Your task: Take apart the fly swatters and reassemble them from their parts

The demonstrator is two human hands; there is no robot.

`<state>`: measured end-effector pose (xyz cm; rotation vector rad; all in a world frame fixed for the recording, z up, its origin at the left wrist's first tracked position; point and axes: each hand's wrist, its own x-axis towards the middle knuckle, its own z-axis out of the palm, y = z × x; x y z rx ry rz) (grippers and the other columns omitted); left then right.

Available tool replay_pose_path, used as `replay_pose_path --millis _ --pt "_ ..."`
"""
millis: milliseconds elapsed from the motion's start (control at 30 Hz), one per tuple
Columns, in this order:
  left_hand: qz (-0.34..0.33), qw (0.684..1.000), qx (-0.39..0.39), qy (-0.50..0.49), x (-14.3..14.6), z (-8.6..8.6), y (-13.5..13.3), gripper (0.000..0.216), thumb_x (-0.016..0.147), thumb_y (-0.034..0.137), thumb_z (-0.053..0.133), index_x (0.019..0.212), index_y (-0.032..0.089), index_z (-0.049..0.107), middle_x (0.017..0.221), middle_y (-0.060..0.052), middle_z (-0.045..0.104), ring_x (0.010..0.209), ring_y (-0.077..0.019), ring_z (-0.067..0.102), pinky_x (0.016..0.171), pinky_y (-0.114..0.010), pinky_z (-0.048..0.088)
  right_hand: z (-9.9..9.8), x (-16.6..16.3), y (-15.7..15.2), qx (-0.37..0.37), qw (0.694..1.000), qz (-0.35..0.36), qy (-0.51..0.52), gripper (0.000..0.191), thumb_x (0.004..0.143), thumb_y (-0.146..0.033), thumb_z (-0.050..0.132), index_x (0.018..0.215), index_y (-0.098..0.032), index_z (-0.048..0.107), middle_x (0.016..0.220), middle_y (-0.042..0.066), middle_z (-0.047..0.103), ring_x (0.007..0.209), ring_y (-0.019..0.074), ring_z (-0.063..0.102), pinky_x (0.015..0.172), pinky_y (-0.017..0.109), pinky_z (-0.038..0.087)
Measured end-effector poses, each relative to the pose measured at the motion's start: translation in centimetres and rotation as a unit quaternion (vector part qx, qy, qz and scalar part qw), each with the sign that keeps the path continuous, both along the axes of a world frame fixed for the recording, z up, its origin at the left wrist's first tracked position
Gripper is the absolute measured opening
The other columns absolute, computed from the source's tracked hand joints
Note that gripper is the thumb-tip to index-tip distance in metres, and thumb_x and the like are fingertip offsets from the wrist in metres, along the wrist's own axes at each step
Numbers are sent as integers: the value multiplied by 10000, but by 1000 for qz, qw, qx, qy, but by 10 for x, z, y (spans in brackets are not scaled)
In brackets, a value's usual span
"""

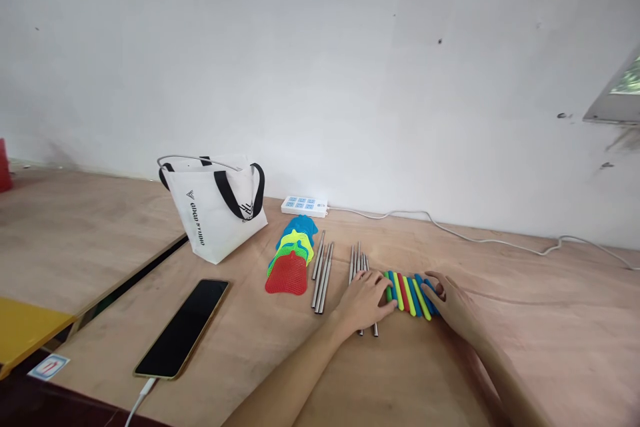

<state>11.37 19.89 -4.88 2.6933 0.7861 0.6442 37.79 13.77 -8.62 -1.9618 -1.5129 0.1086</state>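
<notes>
A row of coloured plastic handles [411, 295], in green, blue, yellow and red, lies side by side on the wooden table. My left hand [367, 299] rests at the row's left end, its thumb and fingers apart against the green handle. Metal tubes [358, 258] lie partly hidden beneath that hand. At the right end, my right hand [453, 303] touches the blue handles, with its thumb and index finger apart. Further left are more metal tubes [323, 277] and an overlapping stack of perforated fly swatter heads [287, 275], red on top.
A white tote bag [215, 213] with black straps stands at the back left. A phone [183, 328] on a charging cable lies in front of it. Near the wall sits a power strip [304, 206], its cord [465, 238] running right. A gap [135, 280] separates the tables.
</notes>
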Motion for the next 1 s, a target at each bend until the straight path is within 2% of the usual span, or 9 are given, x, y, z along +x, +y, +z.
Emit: replay_pose_path --millis 200,267,300,367,433,500,633,800,1000 --pt "-2 1000 8 4 0 0 0 307 969 437 596 1189 223 610 1195 -70 644 1163 -257 590 1058 -413 424 4 -8 -2 -4 999 10 -30 508 948 -567 345 1227 -266 642 1038 99 681 826 266 701 733 433 561" --pt "-1 1000 11 2 -1 0 0 309 972 436 593 1192 220 609 1193 -69 642 1158 -253 590 1057 -406 426 11 -9 -5 -1 998 43 -52 504 963 -571 337 1233 -286 653 1145 109 670 979 286 693 845 470 556" --pt "-1 1000 12 1 -1 0 0 310 972 433 595 1195 218 609 1194 -69 641 1156 -252 590 1054 -403 428 15 -9 -7 -4 995 73 -69 495 965 -586 357 1247 -307 653 1237 108 650 1099 302 662 939 507 527" --pt "0 1000 12 1 -2 1 0 310 969 430 601 1196 218 610 1195 -67 641 1153 -251 591 1050 -399 431 21 -7 -12 -25 985 132 -106 495 934 -640 454 1303 -362 631 1439 85 557 1332 344 521 1102 619 387" --pt "0 1000 8 0 -2 1 -1 310 965 435 607 1191 223 613 1195 -65 644 1153 -252 592 1054 -401 429 22 -1 -16 -63 976 161 -132 598 860 -700 568 1380 -407 576 1571 68 435 1457 393 362 1138 730 248" --pt "0 1000 2 0 -2 2 -1 309 966 440 604 1190 227 614 1199 -65 646 1160 -254 591 1060 -407 426 18 6 -18 -98 971 168 -138 745 786 -740 640 1446 -419 514 1623 77 360 1498 427 269 1123 781 197" --pt "0 1000 -3 2 -1 2 0 313 966 430 605 1204 228 611 1206 -67 643 1177 -258 587 1064 -413 424 9 17 -14 -131 968 173 -129 911 725 -767 679 1521 -406 421 1660 93 280 1523 434 191 1137 766 194" --pt "3 1000 -2 -1 -1 2 -1 311 961 427 614 1195 221 619 1217 -66 641 1177 -255 584 1076 -410 417 7 22 -6 -139 964 193 -119 923 705 -771 693 1511 -406 430 1665 94 266 1528 436 167 1145 757 191" --pt "3 1000 -3 1 -1 2 -1 294 959 414 611 1185 225 616 1217 -66 645 1182 -259 581 1069 -417 421 4 21 -1 -41 979 191 -60 974 645 -756 746 1442 -259 492 1620 167 328 1508 407 252 1196 623 257"
